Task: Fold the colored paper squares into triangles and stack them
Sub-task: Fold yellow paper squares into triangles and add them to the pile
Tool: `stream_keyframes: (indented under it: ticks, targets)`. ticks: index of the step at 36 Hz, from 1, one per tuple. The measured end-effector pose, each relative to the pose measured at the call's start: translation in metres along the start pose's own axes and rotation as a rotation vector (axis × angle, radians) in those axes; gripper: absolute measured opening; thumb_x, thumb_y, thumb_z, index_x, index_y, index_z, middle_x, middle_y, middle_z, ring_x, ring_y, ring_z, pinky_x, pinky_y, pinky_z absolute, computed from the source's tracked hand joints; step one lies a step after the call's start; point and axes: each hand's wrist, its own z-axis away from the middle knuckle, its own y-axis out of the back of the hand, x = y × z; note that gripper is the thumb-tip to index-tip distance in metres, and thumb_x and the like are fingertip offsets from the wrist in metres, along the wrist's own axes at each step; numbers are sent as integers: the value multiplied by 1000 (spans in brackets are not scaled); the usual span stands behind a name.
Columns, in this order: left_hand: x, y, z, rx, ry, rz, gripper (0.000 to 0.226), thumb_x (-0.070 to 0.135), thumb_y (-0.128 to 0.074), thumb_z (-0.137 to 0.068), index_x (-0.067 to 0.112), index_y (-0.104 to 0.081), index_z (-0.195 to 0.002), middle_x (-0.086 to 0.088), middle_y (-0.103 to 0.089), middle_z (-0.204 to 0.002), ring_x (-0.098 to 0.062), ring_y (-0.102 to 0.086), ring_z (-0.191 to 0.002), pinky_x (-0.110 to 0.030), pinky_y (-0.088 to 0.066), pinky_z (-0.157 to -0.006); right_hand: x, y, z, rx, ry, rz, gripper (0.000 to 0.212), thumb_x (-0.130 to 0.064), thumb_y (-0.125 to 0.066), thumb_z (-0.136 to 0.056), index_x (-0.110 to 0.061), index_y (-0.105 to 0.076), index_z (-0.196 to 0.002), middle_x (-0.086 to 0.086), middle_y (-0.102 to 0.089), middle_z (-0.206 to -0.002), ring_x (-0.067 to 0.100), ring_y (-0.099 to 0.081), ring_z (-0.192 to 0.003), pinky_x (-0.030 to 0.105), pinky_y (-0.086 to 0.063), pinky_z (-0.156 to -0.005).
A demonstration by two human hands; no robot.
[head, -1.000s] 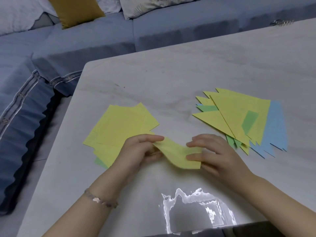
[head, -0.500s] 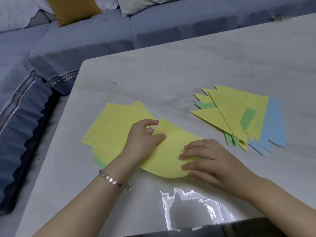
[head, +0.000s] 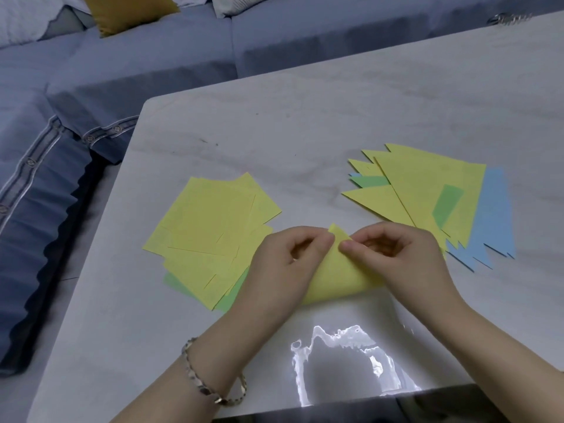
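A yellow paper sheet [head: 337, 277] lies bent over on itself near the table's front, its two corners meeting at the top. My left hand [head: 283, 264] pinches the upper corner from the left. My right hand [head: 399, 254] pinches the same corner from the right with thumb and fingers curled. To the left lies a loose pile of unfolded squares [head: 210, 227], mostly yellow with green underneath. To the right sits the stack of folded triangles [head: 427, 190], yellow on top with green and blue below.
The grey marble table [head: 305, 117] has a rounded far-left corner and a glossy reflection near its front edge. A blue sofa [head: 122, 62] with cushions wraps round the back and left. A small metal object [head: 508, 18] lies at the far right.
The yellow sheet has been bent further over, its near corner brought up to meet the far one. Both hands moved together to the top corner and now pinch it.
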Motion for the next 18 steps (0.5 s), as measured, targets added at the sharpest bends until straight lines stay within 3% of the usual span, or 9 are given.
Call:
stream_keyframes:
  ticks: [4, 7, 12, 18]
  targets:
    - [1, -5, 5, 130, -46, 26, 30, 6, -72, -77, 36, -67, -77, 17, -61, -58, 5, -51, -54, -4, -38, -58, -3, 0, 3, 34, -14, -65, 19, -2, -77, -67, -18, -67, -71, -10, -63, -57, 1, -55, -54, 8, -44, -57]
    - [3, -6, 9, 162, -52, 50, 30, 6, -73, -76, 36, -68, -77, 20, -65, -62, 6, -54, -56, -3, -39, -60, -7, 0, 6, 25, 10, -53, 24, -2, -76, -68, -24, -69, -74, -12, -65, -60, -1, -57, -58, 7, -44, -61]
    - [5, -6, 13, 182, -68, 48, 31, 8, -74, -75, 39, -69, -77, 20, -69, -76, 7, -59, -66, -3, -40, -64, -13, 1, 10, 13, 39, -11, 23, -3, -75, -70, -26, -70, -72, -17, -69, -65, -6, -61, -63, 5, -42, -63]
    - [8, -7, 16, 151, -78, 61, 31, 6, -74, -74, 36, -69, -79, 23, -66, -67, 8, -57, -62, -3, -39, -61, -17, 2, 12, 23, 24, -32, 24, -1, -75, -68, -25, -70, -69, -16, -68, -61, -5, -60, -60, 5, -42, -60]
